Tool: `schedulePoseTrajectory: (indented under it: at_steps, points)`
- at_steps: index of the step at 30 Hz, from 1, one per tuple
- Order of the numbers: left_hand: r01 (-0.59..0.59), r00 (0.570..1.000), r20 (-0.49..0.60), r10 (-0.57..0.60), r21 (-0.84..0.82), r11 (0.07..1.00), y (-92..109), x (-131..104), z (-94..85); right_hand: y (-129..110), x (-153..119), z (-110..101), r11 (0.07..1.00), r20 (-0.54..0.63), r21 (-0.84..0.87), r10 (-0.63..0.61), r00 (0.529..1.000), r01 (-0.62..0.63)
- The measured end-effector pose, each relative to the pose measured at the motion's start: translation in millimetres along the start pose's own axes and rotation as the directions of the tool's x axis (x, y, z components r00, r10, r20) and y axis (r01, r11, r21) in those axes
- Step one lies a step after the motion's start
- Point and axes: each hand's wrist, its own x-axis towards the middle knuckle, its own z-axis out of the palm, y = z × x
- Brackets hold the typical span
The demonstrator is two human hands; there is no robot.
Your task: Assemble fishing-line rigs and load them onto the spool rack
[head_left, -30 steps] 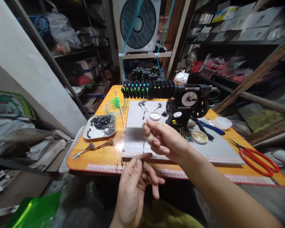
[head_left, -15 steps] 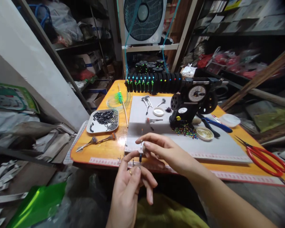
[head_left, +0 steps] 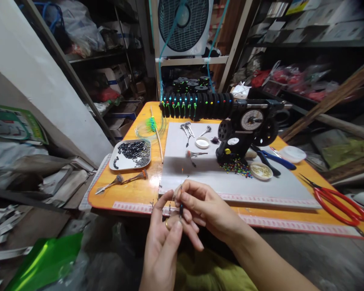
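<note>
both hands, left hand (head_left: pixel 165 238) and right hand (head_left: pixel 200 206), pinch a thin black piece (head_left: pixel 181 208); red scissors (head_left: pixel 336 200) lie well apart.

Both hands met at 6 o'clock by table edge (head_left: pixel 200 216), left hand (head_left: pixel 164 246) & right hand (head_left: pixel 204 206) pinched thin dark float piece (head_left: pixel 181 209), winder machine (head_left: pixel 245 131) at 1 o'clock, red scissors (head_left: pixel 336 202) at 3, tray w/ black bits (head_left: pixel 130 153) at 10.
</note>
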Motion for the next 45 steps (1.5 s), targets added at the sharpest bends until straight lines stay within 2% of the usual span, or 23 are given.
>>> schedulePoseTrajectory:
  at_steps: [4,11,19,27,36,39,41,45]
  points:
    - [0.029,0.999,0.026,-0.027,-0.090,0.995,-1,-2,-1.0,2,-3,1,0.999,0.018,0.053,-0.003,1.000,0.002]
    - [-0.004,0.995,0.097,0.017,-0.131,0.991,-6,-4,0.4,2,-6,-3,0.997,0.052,0.074,0.012,0.999,-0.016]
    - [-0.008,0.998,0.063,0.013,-0.071,0.997,-5,-3,1.1,-1,-1,0,0.988,0.033,0.154,0.003,0.999,-0.008]
    - [0.002,0.999,0.054,-0.001,-0.028,1.000,-10,-6,-4.9,12,0,-3,0.975,0.056,0.222,0.002,0.998,-0.015]
    - [0.012,0.998,0.059,-0.010,-0.042,0.999,-12,-9,-3.7,9,-2,-5,0.979,0.090,0.197,0.030,0.995,-0.047]
    - [0.017,0.998,0.058,-0.014,-0.046,0.999,-11,-7,-3.3,6,1,-7,0.988,0.056,0.149,0.023,0.998,-0.031]
    - [0.024,0.998,0.057,-0.022,-0.042,0.999,-9,-4,-3.1,-3,5,-10,0.994,-0.018,0.107,-0.021,1.000,0.023]
    - [-0.012,0.998,0.066,0.008,0.062,0.998,-8,6,0.2,-40,21,-15,0.985,-0.170,-0.024,-0.174,0.970,0.172]
